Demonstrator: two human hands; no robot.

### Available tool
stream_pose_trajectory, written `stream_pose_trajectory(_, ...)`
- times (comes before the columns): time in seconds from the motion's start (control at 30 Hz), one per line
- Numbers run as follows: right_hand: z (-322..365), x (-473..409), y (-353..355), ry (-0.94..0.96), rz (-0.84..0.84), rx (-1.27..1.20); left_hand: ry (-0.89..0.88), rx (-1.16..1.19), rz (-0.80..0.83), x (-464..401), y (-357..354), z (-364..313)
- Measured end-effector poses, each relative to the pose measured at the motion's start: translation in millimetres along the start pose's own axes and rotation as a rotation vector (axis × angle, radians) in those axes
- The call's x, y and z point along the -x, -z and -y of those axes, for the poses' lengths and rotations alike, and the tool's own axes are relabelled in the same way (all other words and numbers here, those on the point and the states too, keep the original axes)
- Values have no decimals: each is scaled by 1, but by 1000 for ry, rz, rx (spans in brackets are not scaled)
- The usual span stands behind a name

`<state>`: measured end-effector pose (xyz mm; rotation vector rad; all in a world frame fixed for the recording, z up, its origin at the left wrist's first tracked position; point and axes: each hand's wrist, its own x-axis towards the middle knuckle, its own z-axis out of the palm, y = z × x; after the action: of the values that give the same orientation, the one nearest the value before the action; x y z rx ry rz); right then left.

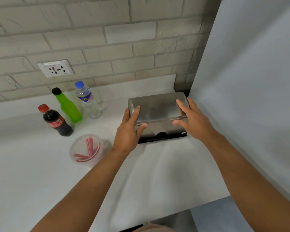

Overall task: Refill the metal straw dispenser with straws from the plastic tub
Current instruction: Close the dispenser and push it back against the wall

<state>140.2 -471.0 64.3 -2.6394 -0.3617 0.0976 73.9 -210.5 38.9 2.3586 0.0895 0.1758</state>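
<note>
The metal straw dispenser (156, 111) is a brushed-steel box with a closed lid, standing on the white counter against the right wall. My left hand (130, 129) grips its left end, thumb at the front seam. My right hand (191, 119) grips its right end, fingers across the lid and thumb on the front. A dark slot runs along the dispenser's lower front. Left of my left wrist stands the clear plastic tub (86, 149), open on top, holding several red-and-white wrapped straws (89, 148).
Three bottles stand at the back left: a cola bottle (56, 121), a green bottle (67, 106) and a water bottle (88, 100). A wall socket (55, 68) sits in the brick wall above them. A grey panel (249, 97) closes the right side. The counter edge (174, 213) runs near me.
</note>
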Motion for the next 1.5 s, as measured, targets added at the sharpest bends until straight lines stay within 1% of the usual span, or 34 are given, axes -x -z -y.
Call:
stream_pose_trajectory(0.13, 0, -31, 1, -28, 11, -6, 8, -13, 2, -32, -2, -1)
stream_pose_trajectory(0.33, -6, -80, 6, -36, 38, -51, -32, -16, -12, -76, -9, 4)
stream_pose_trajectory(0.67, -17, -139, 13, -26, 69, -63, 10, 3, -8, -132, -13, 2)
stream_pose_trajectory(1.0, -22, -159, 16, -5, 72, -17, 13, 32, -10, -153, -19, 2)
stream_pose_trajectory(1.5, -24, -166, 15, -1, 67, 31, 17, 49, -26, -157, -21, 4)
